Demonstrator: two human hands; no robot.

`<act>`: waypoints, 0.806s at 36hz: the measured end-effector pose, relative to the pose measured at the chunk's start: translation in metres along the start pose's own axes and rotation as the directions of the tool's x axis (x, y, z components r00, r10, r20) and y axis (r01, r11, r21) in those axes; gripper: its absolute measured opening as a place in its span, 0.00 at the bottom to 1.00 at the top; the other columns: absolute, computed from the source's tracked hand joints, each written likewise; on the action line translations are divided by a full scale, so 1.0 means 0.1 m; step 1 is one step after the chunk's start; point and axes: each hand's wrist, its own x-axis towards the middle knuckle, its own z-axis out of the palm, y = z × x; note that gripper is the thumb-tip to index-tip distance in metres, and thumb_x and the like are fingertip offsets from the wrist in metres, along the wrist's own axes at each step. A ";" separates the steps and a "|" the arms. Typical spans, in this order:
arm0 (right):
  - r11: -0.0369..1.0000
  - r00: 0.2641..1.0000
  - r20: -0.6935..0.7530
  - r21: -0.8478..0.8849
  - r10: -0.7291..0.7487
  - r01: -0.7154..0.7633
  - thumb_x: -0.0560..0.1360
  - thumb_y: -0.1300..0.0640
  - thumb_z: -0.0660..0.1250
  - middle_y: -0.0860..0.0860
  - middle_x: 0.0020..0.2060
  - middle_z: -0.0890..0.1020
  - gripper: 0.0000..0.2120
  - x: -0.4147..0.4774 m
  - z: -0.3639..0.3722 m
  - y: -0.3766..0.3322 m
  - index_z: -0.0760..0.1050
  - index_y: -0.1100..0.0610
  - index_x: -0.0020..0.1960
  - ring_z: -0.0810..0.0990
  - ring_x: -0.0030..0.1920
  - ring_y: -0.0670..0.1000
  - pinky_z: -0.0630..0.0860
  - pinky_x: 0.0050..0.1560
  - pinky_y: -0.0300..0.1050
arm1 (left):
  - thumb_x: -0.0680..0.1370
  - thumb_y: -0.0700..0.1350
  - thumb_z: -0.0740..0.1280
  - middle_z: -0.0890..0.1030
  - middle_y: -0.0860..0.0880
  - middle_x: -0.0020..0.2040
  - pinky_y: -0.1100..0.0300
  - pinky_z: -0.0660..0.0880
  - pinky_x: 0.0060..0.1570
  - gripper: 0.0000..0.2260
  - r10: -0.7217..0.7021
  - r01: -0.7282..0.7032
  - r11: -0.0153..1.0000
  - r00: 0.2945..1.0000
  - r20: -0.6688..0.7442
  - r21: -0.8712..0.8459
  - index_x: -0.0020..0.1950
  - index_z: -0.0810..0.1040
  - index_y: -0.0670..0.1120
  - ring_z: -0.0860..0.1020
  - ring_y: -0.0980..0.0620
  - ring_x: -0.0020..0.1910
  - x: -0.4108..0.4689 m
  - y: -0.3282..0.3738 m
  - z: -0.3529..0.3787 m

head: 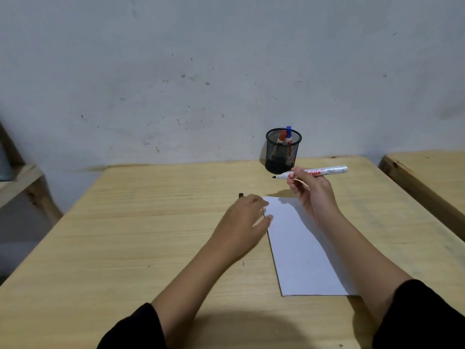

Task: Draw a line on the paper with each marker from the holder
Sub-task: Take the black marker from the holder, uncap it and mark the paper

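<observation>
A white paper (302, 250) lies on the wooden table (151, 235), right of centre. My right hand (312, 195) is shut on an uncapped white marker (327, 170) with red lettering, held level above the paper's far edge, black tip pointing left. My left hand (247, 217) rests palm down at the paper's left edge, thumb on the sheet. A small black cap (241, 195) pokes out just beyond its fingers; whether the hand holds it is unclear. The black mesh holder (283, 154) stands at the table's back edge with a red-capped marker (282, 136) and a blue-capped marker (288, 133) in it.
A grey marked wall rises right behind the holder. A second wooden table (427, 177) stands close on the right, with a narrow gap between. A wooden frame or shelf (22, 177) is at the far left.
</observation>
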 end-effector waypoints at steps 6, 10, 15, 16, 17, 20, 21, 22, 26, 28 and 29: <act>0.987 0.997 -0.076 -0.158 -0.023 0.011 0.72 0.63 0.70 0.52 0.32 0.81 0.01 -0.04 -0.07 0.35 0.78 0.60 0.42 0.78 0.33 0.46 0.78 0.38 0.32 | 0.79 0.55 0.59 0.68 0.54 0.73 0.62 0.67 0.62 0.19 -0.039 0.026 0.998 0.968 0.247 0.053 0.66 0.73 0.48 0.65 0.58 0.71 -0.24 -0.16 0.26; 0.941 0.995 -0.088 -0.338 -0.045 0.013 0.70 0.60 0.73 0.52 0.33 0.79 0.06 -0.05 0.00 0.46 0.75 0.57 0.42 0.79 0.34 0.47 0.76 0.41 0.38 | 0.80 0.56 0.58 0.64 0.55 0.75 0.61 0.66 0.65 0.21 -0.059 0.043 0.997 0.967 0.250 0.069 0.70 0.69 0.49 0.64 0.58 0.72 -0.25 -0.13 0.25; 0.938 0.991 -0.131 -0.347 -0.028 -0.020 0.72 0.62 0.68 0.53 0.30 0.74 0.07 -0.05 0.16 0.53 0.69 0.60 0.43 0.73 0.30 0.47 0.73 0.34 0.38 | 0.80 0.55 0.57 0.65 0.54 0.75 0.61 0.66 0.64 0.21 -0.052 0.032 0.996 0.971 0.234 0.087 0.71 0.69 0.48 0.64 0.57 0.72 -0.21 -0.07 0.18; 0.928 0.990 -0.133 -0.373 -0.048 -0.005 0.72 0.63 0.67 0.52 0.30 0.73 0.06 -0.05 0.18 0.52 0.69 0.60 0.43 0.73 0.30 0.47 0.73 0.33 0.35 | 0.80 0.55 0.57 0.64 0.54 0.75 0.61 0.66 0.64 0.21 -0.051 0.031 0.996 0.972 0.231 0.088 0.71 0.69 0.48 0.64 0.57 0.72 -0.20 -0.06 0.17; 0.916 0.990 -0.125 -0.401 -0.068 0.013 0.73 0.63 0.66 0.52 0.30 0.73 0.06 -0.05 0.20 0.51 0.68 0.60 0.43 0.73 0.30 0.46 0.73 0.31 0.33 | 0.80 0.54 0.57 0.64 0.54 0.75 0.61 0.65 0.64 0.21 -0.050 0.030 0.996 0.972 0.229 0.088 0.71 0.68 0.48 0.64 0.57 0.72 -0.18 -0.06 0.15; 0.889 0.990 -0.083 -0.455 -0.110 0.061 0.73 0.64 0.65 0.52 0.30 0.73 0.06 -0.07 0.25 0.47 0.68 0.60 0.41 0.72 0.28 0.46 0.71 0.27 0.29 | 0.80 0.55 0.58 0.64 0.55 0.76 0.62 0.65 0.64 0.22 -0.053 0.034 0.996 0.972 0.228 0.086 0.72 0.68 0.48 0.64 0.57 0.72 -0.16 -0.06 0.12; 0.883 0.991 -0.075 -0.464 -0.114 0.066 0.73 0.65 0.65 0.52 0.30 0.73 0.06 -0.07 0.25 0.46 0.68 0.60 0.41 0.72 0.28 0.46 0.71 0.27 0.29 | 0.80 0.55 0.58 0.63 0.55 0.76 0.62 0.66 0.65 0.22 -0.058 0.039 0.996 0.971 0.230 0.084 0.72 0.68 0.48 0.64 0.57 0.72 -0.15 -0.06 0.12; 0.882 0.991 -0.067 -0.466 -0.112 0.069 0.73 0.65 0.65 0.53 0.30 0.73 0.06 -0.07 0.26 0.47 0.68 0.60 0.41 0.72 0.29 0.46 0.71 0.27 0.29 | 0.80 0.55 0.58 0.63 0.55 0.76 0.61 0.66 0.65 0.22 -0.063 0.045 0.996 0.970 0.234 0.082 0.72 0.68 0.48 0.64 0.57 0.72 -0.15 -0.07 0.12; 0.868 0.994 -0.053 -0.493 -0.099 0.060 0.73 0.64 0.66 0.53 0.31 0.73 0.06 -0.05 0.24 0.51 0.68 0.60 0.42 0.73 0.31 0.48 0.73 0.29 0.31 | 0.79 0.55 0.59 0.64 0.55 0.75 0.60 0.67 0.66 0.22 -0.070 0.051 0.995 0.969 0.236 0.087 0.71 0.68 0.48 0.66 0.57 0.72 -0.14 -0.07 0.13; 0.857 0.994 -0.050 -0.512 -0.096 0.058 0.73 0.63 0.66 0.53 0.31 0.74 0.06 -0.04 0.23 0.52 0.68 0.60 0.42 0.73 0.31 0.48 0.74 0.32 0.34 | 0.79 0.55 0.59 0.65 0.55 0.75 0.61 0.67 0.65 0.22 -0.072 0.054 0.995 0.970 0.233 0.085 0.72 0.68 0.49 0.66 0.57 0.71 -0.14 -0.07 0.13; 0.854 0.994 -0.050 -0.517 -0.095 0.056 0.73 0.63 0.66 0.53 0.31 0.74 0.06 -0.03 0.23 0.52 0.69 0.60 0.42 0.74 0.30 0.47 0.75 0.34 0.36 | 0.79 0.55 0.59 0.65 0.55 0.75 0.61 0.66 0.65 0.22 -0.073 0.055 0.995 0.970 0.231 0.084 0.72 0.68 0.49 0.66 0.57 0.71 -0.14 -0.07 0.13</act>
